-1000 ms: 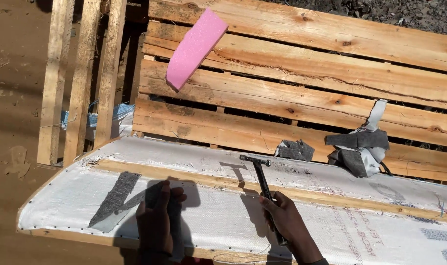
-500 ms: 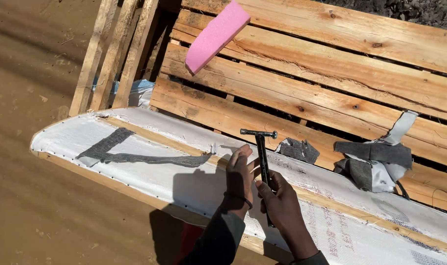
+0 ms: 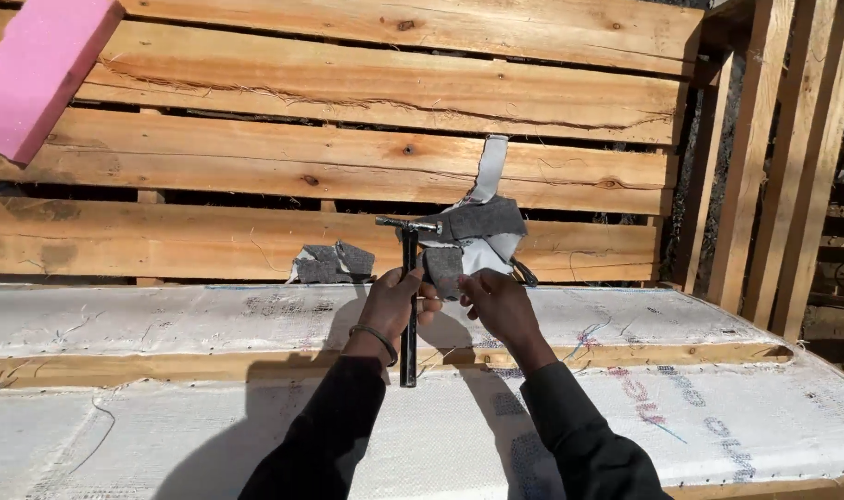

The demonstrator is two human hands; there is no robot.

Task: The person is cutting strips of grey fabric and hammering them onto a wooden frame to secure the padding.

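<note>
My left hand [image 3: 392, 304] is wrapped around the shaft of a black hammer [image 3: 409, 333]. The hammer stands upright, with its head level with the pallet boards and its lower end over the wooden strip. My right hand [image 3: 498, 304] is just to the right of it, and its fingertips pinch a grey felt scrap [image 3: 442, 268]. That scrap belongs to a pile of grey and white fabric pieces [image 3: 482, 222] lying against the pallet. Both hands hover over a long frame covered in white woven fabric [image 3: 163, 319].
A wooden pallet [image 3: 348, 102] stands behind the frame. A pink foam block [image 3: 37, 69] leans on it at the upper left. Another grey scrap [image 3: 332, 263] lies left of the hammer. More pallets [image 3: 783, 167] stand on edge at the right. A wooden strip [image 3: 626, 355] runs along the frame.
The view has swung to the right along the frame. The hammer was in my right hand and is now in my left. My right hand has reached the fabric pile.
</note>
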